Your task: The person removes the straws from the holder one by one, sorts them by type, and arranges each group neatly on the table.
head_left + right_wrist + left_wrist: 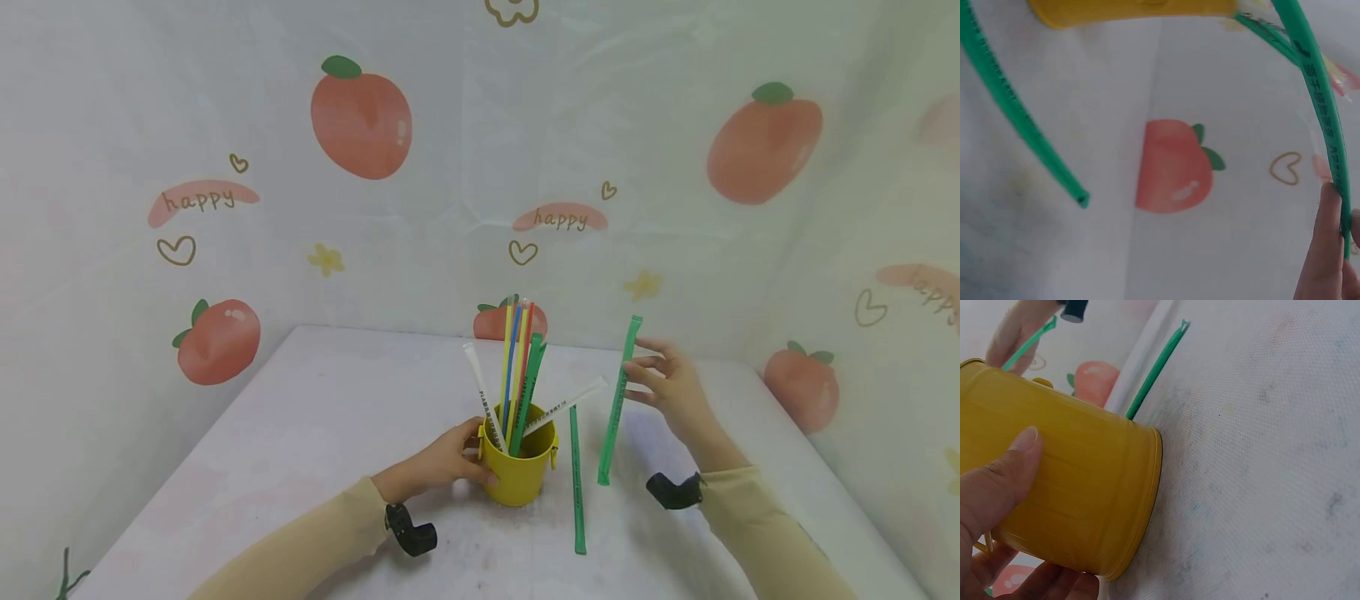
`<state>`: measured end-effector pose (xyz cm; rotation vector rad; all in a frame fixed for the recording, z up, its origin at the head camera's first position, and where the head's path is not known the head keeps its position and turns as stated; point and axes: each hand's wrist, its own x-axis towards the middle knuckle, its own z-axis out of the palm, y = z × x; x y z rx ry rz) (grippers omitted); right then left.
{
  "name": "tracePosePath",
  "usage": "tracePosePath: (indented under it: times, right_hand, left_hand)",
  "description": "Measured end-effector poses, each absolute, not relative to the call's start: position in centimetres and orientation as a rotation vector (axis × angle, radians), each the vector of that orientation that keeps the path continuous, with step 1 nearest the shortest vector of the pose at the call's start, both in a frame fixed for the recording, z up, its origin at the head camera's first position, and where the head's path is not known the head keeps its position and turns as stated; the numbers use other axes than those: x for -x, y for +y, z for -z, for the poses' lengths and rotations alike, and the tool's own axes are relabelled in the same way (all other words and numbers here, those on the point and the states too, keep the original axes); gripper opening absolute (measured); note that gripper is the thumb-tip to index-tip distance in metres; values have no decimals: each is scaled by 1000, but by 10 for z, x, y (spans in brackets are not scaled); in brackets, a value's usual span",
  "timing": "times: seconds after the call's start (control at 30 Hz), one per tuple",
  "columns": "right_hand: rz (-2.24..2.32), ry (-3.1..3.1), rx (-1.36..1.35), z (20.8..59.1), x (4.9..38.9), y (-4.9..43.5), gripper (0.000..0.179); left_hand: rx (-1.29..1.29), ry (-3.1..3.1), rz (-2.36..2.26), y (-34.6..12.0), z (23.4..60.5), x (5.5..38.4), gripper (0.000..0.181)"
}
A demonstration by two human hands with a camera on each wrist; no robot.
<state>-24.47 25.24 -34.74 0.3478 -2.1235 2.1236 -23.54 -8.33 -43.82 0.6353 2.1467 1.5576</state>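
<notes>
Green wrapped straw (615, 417) was in your right hand (672, 392), pinched in a narrow grip between the thumb and fingertips along its upper half. Its long axis stood steep but tilted: the upper end pointed up and to the right, past your fingertips, and the lower end pointed down, to the left of that hand and nearer you. Contact between the lower end and the table (360, 400) could not be determined.

Your left hand (453, 457) gripped the yellow bucket (516, 483) by its side, thumb on the near wall and fingers round the far one, opened only as wide as the bucket required. You held the bucket upright, mouth up. Coloured straws (512, 358) and green-wrapped straws (530, 383) rose from it; one white straw (480, 375) leaned toward your left side, another (573, 402) toward your right hand. Between the bucket and your right hand, a second green straw (577, 500) lay on the table, pointing toward you.
</notes>
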Motion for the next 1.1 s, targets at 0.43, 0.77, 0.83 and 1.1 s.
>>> tracePosePath:
  times: [0.43,0.77,0.83,1.1]
  right_hand:
    - [-1949,-2461,-145,388,254,251,56]
    - [-1836,-2656,20,417,263,241,52]
    - [-1805,-2688,59,421,264,238,52]
    - [-1682,-2832,231,429,268,230,52]
  left_hand:
    - [-629,2145,-1553,-82,437,234,72]
    - [-631,2144,-1552,-82,439,235,72]
    - [-629,2146,-1551,-82,439,235,72]
    - [-640,2148,-1561,-83,438,235,73]
